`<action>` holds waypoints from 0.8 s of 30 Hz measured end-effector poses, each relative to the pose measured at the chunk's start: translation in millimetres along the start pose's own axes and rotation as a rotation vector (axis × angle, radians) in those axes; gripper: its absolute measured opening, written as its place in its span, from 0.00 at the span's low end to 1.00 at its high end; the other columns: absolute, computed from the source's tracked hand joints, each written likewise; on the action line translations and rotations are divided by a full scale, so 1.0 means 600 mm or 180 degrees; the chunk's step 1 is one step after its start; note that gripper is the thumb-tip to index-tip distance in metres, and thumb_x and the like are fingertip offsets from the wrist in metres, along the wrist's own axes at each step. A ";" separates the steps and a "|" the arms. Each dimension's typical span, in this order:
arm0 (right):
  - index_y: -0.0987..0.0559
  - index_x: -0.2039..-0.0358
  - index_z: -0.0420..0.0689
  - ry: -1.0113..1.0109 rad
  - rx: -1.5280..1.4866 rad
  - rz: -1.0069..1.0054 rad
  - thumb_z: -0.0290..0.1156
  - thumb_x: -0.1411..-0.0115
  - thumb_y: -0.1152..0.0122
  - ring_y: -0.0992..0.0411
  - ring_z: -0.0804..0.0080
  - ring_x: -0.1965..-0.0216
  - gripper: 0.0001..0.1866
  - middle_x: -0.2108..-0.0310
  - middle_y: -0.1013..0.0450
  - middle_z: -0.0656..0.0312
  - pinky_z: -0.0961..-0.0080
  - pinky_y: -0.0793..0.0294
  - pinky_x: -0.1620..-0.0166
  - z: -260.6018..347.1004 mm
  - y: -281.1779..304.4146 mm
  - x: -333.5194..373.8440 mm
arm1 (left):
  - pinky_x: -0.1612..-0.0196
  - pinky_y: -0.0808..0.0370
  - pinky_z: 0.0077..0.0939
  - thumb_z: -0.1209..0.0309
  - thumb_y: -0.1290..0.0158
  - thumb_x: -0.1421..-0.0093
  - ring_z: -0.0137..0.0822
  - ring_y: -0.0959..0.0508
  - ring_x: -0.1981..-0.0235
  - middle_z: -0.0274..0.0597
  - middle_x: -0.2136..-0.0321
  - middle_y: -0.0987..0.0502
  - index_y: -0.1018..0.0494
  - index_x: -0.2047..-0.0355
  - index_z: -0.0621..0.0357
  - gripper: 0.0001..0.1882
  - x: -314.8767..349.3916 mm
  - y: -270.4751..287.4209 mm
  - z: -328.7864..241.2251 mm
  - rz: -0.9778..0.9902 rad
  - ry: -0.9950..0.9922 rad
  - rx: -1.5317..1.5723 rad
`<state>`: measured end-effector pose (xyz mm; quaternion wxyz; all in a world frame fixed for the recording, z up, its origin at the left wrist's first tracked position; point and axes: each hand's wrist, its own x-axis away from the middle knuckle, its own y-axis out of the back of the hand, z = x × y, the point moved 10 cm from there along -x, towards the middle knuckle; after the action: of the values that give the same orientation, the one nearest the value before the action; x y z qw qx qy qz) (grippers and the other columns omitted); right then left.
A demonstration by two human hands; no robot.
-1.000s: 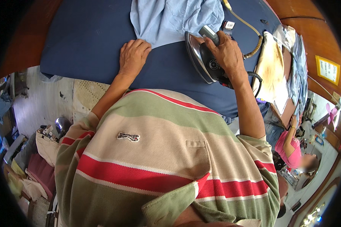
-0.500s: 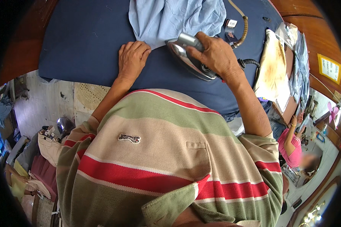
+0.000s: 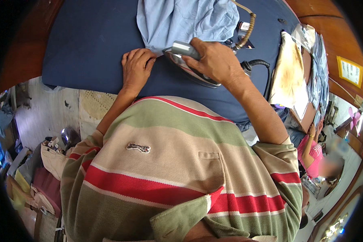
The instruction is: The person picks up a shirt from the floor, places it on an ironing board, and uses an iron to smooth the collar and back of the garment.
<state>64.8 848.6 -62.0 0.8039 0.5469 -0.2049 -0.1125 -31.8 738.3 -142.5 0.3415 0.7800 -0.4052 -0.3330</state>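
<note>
A light blue garment [image 3: 185, 20] lies in soft folds at the far side of the navy padded ironing surface [image 3: 84, 48]. My left hand [image 3: 137, 68] rests on the surface at the garment's near left corner, its fingers curled together on the fabric's edge. Wrapped round the grey handle of a steam iron [image 3: 179, 64] is my right hand [image 3: 222, 62]. The iron's tip points left, toward the corner at my left fingers, along the cloth's near edge. How much cloth lies under the iron is hidden.
A tan ribbed hose [image 3: 251, 30] and a black cord [image 3: 264, 63] run from the iron. At the right lie a scorched cream cloth [image 3: 287, 72] and hanging blue garments [image 3: 319, 68]. A person in pink [image 3: 310, 157] is farther right. Bags and cloths [image 3: 52, 159] fill the lower left.
The iron and my right hand have slid left, closer to my left hand. My left hand has shifted slightly left and nearer to me. The hose and cord moved along with the iron.
</note>
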 end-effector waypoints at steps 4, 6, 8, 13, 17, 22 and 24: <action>0.30 0.71 0.40 0.0030 -0.0072 -0.0073 0.50 0.46 0.49 0.28 0.51 0.76 0.22 0.81 0.28 0.49 0.60 0.29 0.72 0.014 -0.009 0.023 | 0.54 0.41 0.32 0.70 0.47 0.50 0.34 0.30 0.60 0.31 0.68 0.27 0.26 0.72 0.52 0.04 0.001 0.004 0.005 -0.0047 0.0008 -0.0029; 0.31 0.72 0.40 -0.0400 -0.0273 -0.0251 0.49 0.46 0.48 0.28 0.49 0.75 0.21 0.81 0.28 0.48 0.59 0.29 0.72 -0.021 0.010 0.038 | 0.55 0.41 0.32 0.70 0.47 0.50 0.35 0.30 0.60 0.32 0.68 0.26 0.27 0.72 0.52 0.04 0.002 0.004 0.005 -0.0040 -0.0014 -0.0055; 0.31 0.73 0.39 -0.0882 -0.0500 -0.0425 0.48 0.46 0.46 0.29 0.47 0.75 0.21 0.80 0.29 0.46 0.58 0.30 0.71 -0.071 0.023 0.058 | 0.55 0.41 0.32 0.70 0.46 0.50 0.35 0.30 0.60 0.32 0.68 0.26 0.27 0.72 0.52 0.04 0.002 0.006 0.001 -0.0040 -0.0037 -0.0069; 0.31 0.74 0.38 -0.1547 -0.0402 -0.0831 0.48 0.47 0.46 0.30 0.45 0.74 0.22 0.80 0.29 0.43 0.58 0.31 0.70 -0.154 0.045 0.078 | 0.51 0.43 0.32 0.67 0.48 0.48 0.31 0.31 0.60 0.28 0.68 0.27 0.26 0.72 0.50 0.04 0.003 -0.003 0.006 0.0010 0.0002 -0.0113; 0.30 0.73 0.39 -0.1445 -0.0383 -0.0605 0.47 0.47 0.45 0.29 0.46 0.75 0.20 0.80 0.29 0.45 0.59 0.31 0.70 -0.152 0.039 0.075 | 0.51 0.43 0.32 0.69 0.48 0.49 0.32 0.31 0.60 0.28 0.67 0.27 0.26 0.71 0.50 0.04 0.004 -0.003 0.002 0.0054 -0.0015 -0.0271; 0.30 0.69 0.40 -0.1073 -0.0423 -0.0148 0.45 0.49 0.42 0.28 0.48 0.75 0.19 0.80 0.28 0.48 0.60 0.30 0.70 -0.124 0.020 0.109 | 0.51 0.42 0.34 0.73 0.50 0.50 0.32 0.30 0.60 0.31 0.65 0.27 0.27 0.68 0.50 0.07 -0.022 0.017 -0.045 -0.0286 -0.0641 -0.0084; 0.30 0.66 0.39 -0.1303 -0.0827 -0.0269 0.43 0.52 0.39 0.28 0.48 0.73 0.21 0.79 0.28 0.46 0.62 0.29 0.70 -0.156 0.034 0.149 | 0.52 0.40 0.34 0.75 0.51 0.51 0.32 0.29 0.59 0.32 0.64 0.28 0.27 0.67 0.51 0.10 -0.089 -0.005 -0.084 -0.0164 -0.1187 0.0192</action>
<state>185.6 898.1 -54.4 0.8038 0.4128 -0.3242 -0.2800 -14.3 798.9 -104.2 0.2284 0.7247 -0.4512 -0.4680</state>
